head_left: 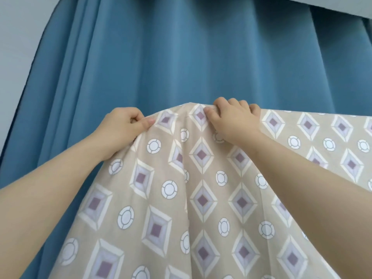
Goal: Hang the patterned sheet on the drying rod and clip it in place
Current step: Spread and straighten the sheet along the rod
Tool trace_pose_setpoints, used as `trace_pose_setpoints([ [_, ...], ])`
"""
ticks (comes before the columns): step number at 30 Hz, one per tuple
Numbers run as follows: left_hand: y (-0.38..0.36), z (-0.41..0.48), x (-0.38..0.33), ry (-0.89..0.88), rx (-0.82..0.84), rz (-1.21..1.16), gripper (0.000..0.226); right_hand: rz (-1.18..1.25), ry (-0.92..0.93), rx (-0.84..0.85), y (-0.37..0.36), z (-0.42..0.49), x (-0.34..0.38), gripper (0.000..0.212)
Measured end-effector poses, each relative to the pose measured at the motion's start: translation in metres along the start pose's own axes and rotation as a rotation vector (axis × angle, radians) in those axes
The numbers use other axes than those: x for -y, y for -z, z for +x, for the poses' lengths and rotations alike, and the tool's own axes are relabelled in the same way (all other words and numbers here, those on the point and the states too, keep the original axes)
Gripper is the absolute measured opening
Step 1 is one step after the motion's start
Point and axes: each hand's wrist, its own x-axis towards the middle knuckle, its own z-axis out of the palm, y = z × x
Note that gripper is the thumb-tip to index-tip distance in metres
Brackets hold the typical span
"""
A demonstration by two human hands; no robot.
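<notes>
Sheet (201, 188): beige cotton-looking cloth with a diamond and ring print, held up in front of the curtain (181, 57) and covering its lower middle and lower right. Top edge peaks in front of the curtain's centre, then runs level toward the curtain's right side. It may be lying over the rod there, but no rod shows. No clips in view either.

Left hand (124, 122): thumb and curled fingers pinch the sheet's top edge, left of the curtain's centre.
Right hand (233, 117): fingers hooked over the top fold, thumb on the near face, gripping just right of the curtain's centre.

Handling, as judged: thin, soft and limp. It falls in long folds from the two grips and will not hold a shape. Light for its size, though the hanging bulk will drag it toward whichever side hangs longer. Not fragile, and probably slides easily over a smooth bar. Best held along the top hem, hands apart, cloth kept taut between them. Clip through the doubled fold.
</notes>
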Motion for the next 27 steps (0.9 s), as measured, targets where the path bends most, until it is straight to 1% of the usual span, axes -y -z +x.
trace_pose_setpoints([
  [2,0.000,-0.006,0.008,0.073,0.134,-0.102,0.026,0.000,-0.032,0.002,-0.003,-0.004,0.000,0.043],
  [5,0.002,-0.018,0.020,0.100,0.129,-0.153,0.019,0.066,-0.045,-0.033,-0.008,-0.017,0.003,0.046],
  [8,-0.001,-0.031,0.028,0.180,0.228,-0.232,0.020,0.197,-0.001,-0.029,-0.008,-0.038,0.019,0.043],
  [9,-0.003,-0.035,0.031,0.190,0.200,-0.256,0.021,0.249,0.018,-0.006,-0.009,-0.047,0.026,0.042],
  [11,-0.005,-0.042,0.034,0.179,0.085,-0.292,0.021,0.355,0.049,0.050,-0.011,-0.067,0.038,0.042],
  [12,-0.006,-0.047,0.036,0.178,0.065,-0.305,0.019,0.397,0.061,0.075,-0.013,-0.078,0.043,0.042],
  [15,-0.010,-0.070,0.043,0.198,0.125,-0.324,0.018,0.452,0.090,0.142,-0.022,-0.113,0.052,0.043],
  [19,-0.010,-0.100,0.052,0.282,0.110,-0.385,0.014,0.452,0.084,0.235,-0.039,-0.153,0.053,0.047],
  [22,-0.011,-0.124,0.053,0.350,0.130,-0.450,0.006,0.516,0.045,0.306,-0.049,-0.176,0.052,0.049],
  [24,-0.011,-0.141,0.053,0.384,0.125,-0.483,0.004,0.571,0.032,0.338,-0.053,-0.188,0.050,0.049],
  [27,-0.009,-0.162,0.058,0.430,0.112,-0.418,0.008,0.659,0.004,0.399,-0.057,-0.211,0.044,0.049],
])
